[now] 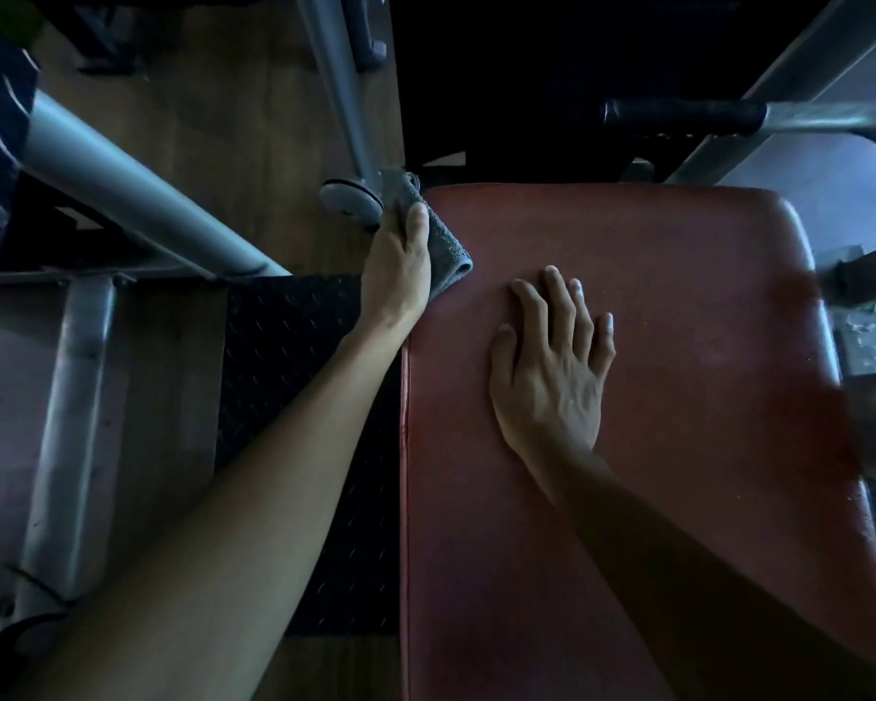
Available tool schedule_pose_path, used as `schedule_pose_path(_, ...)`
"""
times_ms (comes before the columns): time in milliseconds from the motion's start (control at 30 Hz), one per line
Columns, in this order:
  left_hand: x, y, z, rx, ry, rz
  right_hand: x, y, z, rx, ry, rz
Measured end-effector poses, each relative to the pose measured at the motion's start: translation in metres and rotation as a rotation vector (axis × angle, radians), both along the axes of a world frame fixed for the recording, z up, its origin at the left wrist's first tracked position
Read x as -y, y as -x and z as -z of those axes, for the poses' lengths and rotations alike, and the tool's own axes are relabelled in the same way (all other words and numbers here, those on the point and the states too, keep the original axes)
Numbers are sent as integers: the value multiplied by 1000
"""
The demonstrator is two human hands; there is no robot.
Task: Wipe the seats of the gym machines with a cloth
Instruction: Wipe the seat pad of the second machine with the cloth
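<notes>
I judge wipe in progress; wiped share of pad: cannot tell. Grey cloth (446,245) sits at 11 o'clock corner of red seat pad (678,306), draped over left edge. Left hand (400,265) grips cloth. Right hand (552,366) lies flat on pad centre, fingers spread, holding nothing, at 4 o'clock from cloth, apart.

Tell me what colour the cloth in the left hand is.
Grey. The cloth shows best in the head view, held by the left hand.
</notes>
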State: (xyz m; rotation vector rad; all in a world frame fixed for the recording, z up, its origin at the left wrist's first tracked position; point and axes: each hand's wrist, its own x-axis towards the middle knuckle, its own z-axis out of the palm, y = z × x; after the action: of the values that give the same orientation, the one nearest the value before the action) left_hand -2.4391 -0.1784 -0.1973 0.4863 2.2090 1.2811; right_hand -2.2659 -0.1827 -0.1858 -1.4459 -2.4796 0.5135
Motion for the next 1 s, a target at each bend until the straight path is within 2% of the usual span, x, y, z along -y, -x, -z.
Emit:
schedule_pose_path(233, 12, 3, 1, 56, -147, 115, -2, -2, 8, -30, -29, -41)
schedule_pose_path(533, 65, -29, 16, -11, -360, 250, 2, -5, 8, -41, -54, -90)
schedule_pose_path(767, 42, -14, 10, -60, -346, 199, 72, -62, 5, 27, -105, -273)
schedule_pose_path(1000, 95, -57, 25, 44, -449, 215, 73, -56, 10, 12, -196, -253)
